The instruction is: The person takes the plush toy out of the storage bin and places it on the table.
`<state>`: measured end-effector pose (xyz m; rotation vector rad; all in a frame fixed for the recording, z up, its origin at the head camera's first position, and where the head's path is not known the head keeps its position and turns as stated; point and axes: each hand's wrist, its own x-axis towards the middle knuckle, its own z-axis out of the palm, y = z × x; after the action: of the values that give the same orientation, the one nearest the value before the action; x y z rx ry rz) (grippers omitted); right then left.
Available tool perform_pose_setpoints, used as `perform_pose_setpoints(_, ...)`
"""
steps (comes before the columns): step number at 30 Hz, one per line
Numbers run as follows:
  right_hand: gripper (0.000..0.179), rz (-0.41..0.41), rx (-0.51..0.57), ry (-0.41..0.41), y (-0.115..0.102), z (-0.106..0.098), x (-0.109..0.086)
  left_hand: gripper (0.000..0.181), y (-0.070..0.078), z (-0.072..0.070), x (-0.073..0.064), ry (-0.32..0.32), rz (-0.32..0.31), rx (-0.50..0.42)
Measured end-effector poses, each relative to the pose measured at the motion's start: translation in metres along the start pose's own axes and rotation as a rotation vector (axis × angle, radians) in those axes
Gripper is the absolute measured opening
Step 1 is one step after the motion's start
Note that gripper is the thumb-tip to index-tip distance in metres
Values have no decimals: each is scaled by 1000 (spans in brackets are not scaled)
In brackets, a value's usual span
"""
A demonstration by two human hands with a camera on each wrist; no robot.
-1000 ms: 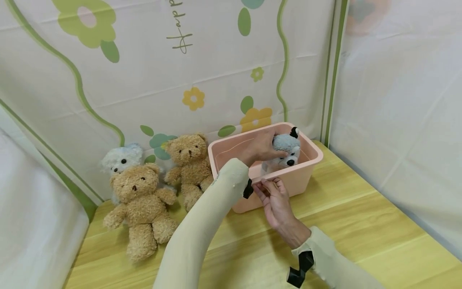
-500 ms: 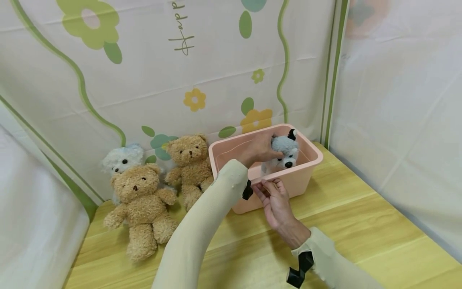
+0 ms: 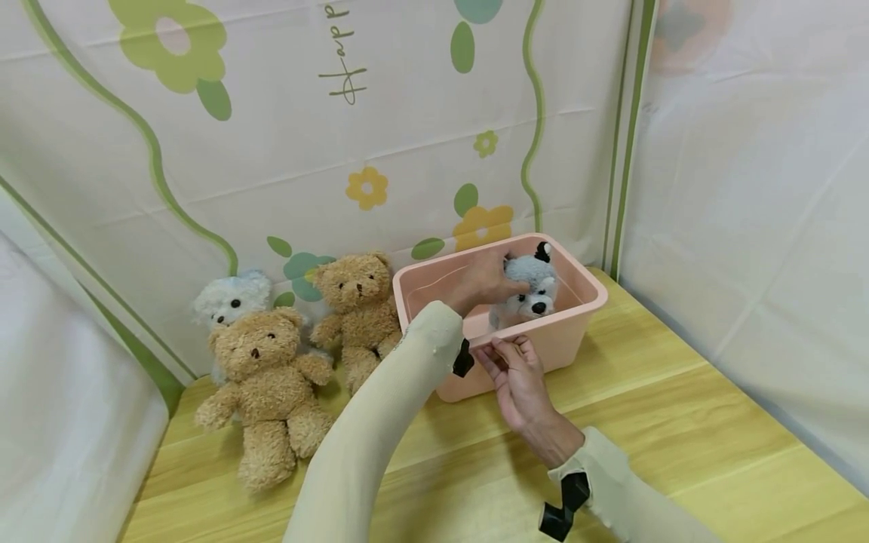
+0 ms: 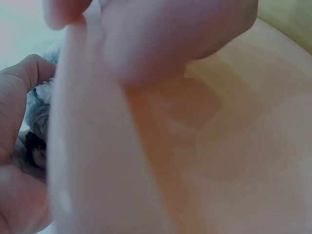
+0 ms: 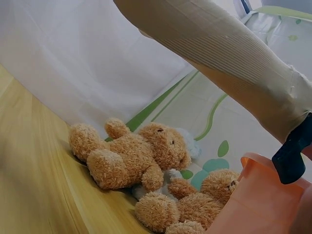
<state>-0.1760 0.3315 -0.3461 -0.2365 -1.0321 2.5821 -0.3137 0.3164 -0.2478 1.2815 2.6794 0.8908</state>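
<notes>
A plush dog [image 3: 532, 273] with blue-grey fur, a pale muzzle and a black nose sits inside the pink bin [image 3: 560, 335], its head near rim height. Reaching over the near rim, my left hand [image 3: 487, 282] grips the dog from its left side; the left wrist view shows fingers [image 4: 24, 73] against the grey fur [image 4: 40, 105]. The dog's lower body is hidden behind the bin wall. Outside the bin, my right hand [image 3: 521, 388] pinches the near rim between thumb and fingers.
Left of the bin sit two brown teddy bears, one close beside it [image 3: 356, 302] and one farther forward [image 3: 265, 385]. A white plush toy [image 3: 234, 298] leans behind the front bear. Fabric walls enclose the wooden table [image 3: 679, 422] at the back and sides.
My left hand and the plush dog have shifted slightly left and down within the bin. My right hand stays on the rim, and the bears have not moved.
</notes>
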Motion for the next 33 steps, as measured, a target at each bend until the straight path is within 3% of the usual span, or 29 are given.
perform_pose_setpoints(7, 8, -2, -2, 24, 0, 1, 0, 34, -9, -8, -4, -43, -11, -93)
perform_pose_setpoints(25, 12, -7, 22, 36, 2, 4, -1, 27, -21, -33, -13, -25, -63, -39)
perform_pose_setpoints(33, 15, -28, 26, 34, 3, 4, -2, 24, -27, -53, -18, -3, -80, -106)
